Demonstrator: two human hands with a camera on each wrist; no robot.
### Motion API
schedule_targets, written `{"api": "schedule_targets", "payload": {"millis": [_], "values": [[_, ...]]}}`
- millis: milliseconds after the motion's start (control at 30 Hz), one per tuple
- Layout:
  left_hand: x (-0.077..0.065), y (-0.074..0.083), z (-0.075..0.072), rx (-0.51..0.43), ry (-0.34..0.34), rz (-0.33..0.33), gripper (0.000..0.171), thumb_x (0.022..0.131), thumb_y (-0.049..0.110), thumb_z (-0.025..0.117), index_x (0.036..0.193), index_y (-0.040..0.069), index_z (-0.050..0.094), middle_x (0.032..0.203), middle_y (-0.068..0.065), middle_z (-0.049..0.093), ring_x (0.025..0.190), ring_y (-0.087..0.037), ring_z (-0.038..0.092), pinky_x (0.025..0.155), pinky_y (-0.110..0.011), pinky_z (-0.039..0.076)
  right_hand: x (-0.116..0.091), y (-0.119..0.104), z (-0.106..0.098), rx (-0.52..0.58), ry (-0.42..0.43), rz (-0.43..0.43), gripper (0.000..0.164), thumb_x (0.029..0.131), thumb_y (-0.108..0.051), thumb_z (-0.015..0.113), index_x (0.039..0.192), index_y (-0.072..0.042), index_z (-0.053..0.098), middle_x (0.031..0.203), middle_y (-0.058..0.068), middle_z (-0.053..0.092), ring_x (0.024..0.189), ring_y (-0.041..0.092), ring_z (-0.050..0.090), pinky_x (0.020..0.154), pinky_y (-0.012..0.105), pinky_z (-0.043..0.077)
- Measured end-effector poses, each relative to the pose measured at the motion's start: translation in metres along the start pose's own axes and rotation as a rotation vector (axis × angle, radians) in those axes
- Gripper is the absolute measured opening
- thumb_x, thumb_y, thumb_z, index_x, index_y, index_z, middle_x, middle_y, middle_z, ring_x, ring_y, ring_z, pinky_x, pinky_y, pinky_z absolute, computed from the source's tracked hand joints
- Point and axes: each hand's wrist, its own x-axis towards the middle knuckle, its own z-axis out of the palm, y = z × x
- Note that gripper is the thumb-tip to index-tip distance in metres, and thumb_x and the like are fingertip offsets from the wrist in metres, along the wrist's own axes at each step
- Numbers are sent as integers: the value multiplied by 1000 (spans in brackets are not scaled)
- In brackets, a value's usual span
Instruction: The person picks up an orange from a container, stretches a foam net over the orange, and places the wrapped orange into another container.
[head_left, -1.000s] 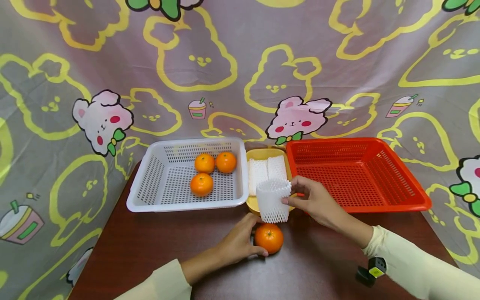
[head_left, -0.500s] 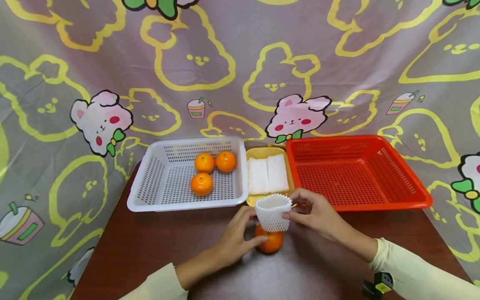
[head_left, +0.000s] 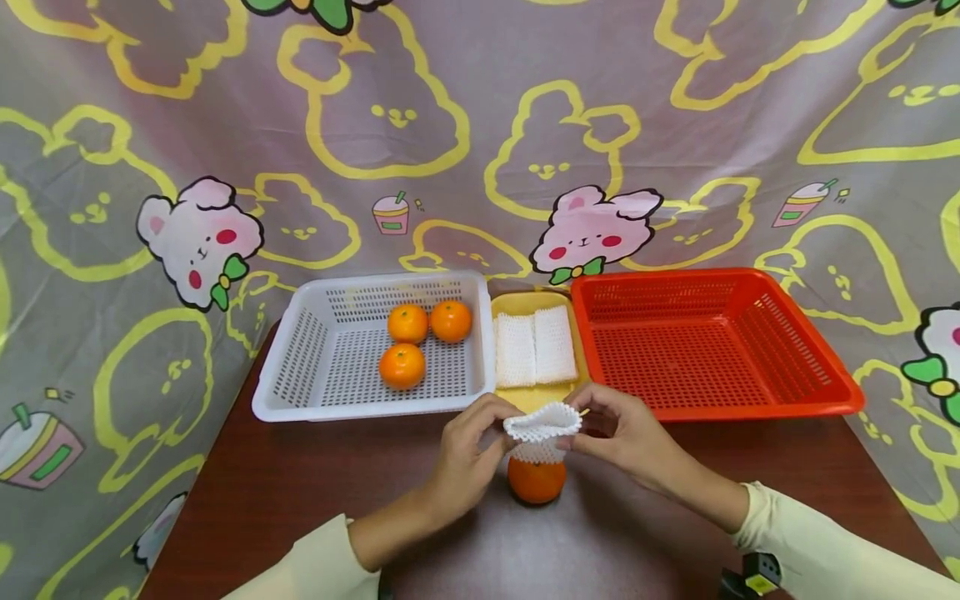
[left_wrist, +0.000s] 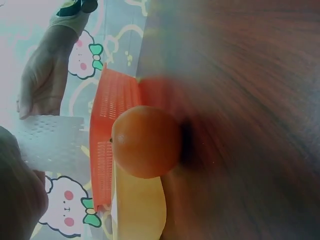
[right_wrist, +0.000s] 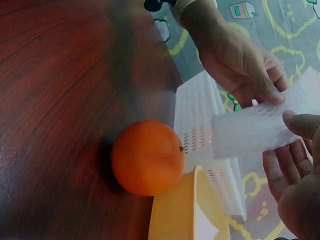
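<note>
A white foam net sleeve (head_left: 543,433) is held up between both hands, above an orange (head_left: 537,482) on the table. My left hand (head_left: 468,458) pinches the sleeve's left side between thumb and fingers. On the other side my right hand (head_left: 626,433) pinches it in the same way. The sleeve's top mouth gapes toward the head camera. In the right wrist view the sleeve (right_wrist: 255,131) hangs clear of the orange (right_wrist: 148,158), whose stem end faces up toward it.
A white basket (head_left: 296,412) with several oranges, 3 of them visible as one group (head_left: 402,367), stands back left. Beside it a yellow tray (head_left: 517,402) bears folded foam sleeves (head_left: 536,346). A red basket (head_left: 697,367) stands back right, before a patterned curtain (head_left: 450,125).
My left hand has let go of the orange and risen to take the sleeve's left side. My right hand has brought the sleeve lower and nearer, over the orange.
</note>
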Motion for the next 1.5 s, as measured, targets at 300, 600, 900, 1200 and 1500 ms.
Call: {"api": "schedule_targets", "payload": {"millis": [300,600,900,1200,1500], "values": [[10,10,-4,-15,28,-74,20,85,-12,61,99,1,67,93,-10,67,89,-20,63,80,-24,53,4,12,-9,121,-206,66,48,81,-14,76,119,-2,50,115,14,55,103,21,60,88,34,54],[10,-1,-1,-49,-28,-73,26,92,-4,57,112,10,66,106,-3,66,100,-15,62,86,-27,52,6,22,-3,276,-209,468,48,99,-25,52,133,8,43,124,16,57,112,20,60,98,35,50],[12,-2,5,-80,-79,-27,29,90,-7,57,116,6,64,111,-5,66,106,-16,62,90,-29,53,8,21,8,530,-165,610,49,96,-15,56,132,12,37,114,8,60,103,18,61,91,32,51],[8,-1,8,-39,-135,-472,51,84,-4,64,130,17,53,125,0,59,102,-12,57,78,-21,53,11,20,11,689,-78,680,35,94,-8,56,121,10,42,107,10,58,95,17,64,89,30,54],[7,-2,11,-386,-207,-801,44,93,11,61,129,-7,42,111,-19,61,95,-12,60,84,-24,53,11,16,17,601,-12,636,42,95,-9,55,129,10,39,109,5,61,98,14,64,86,28,55]]}}
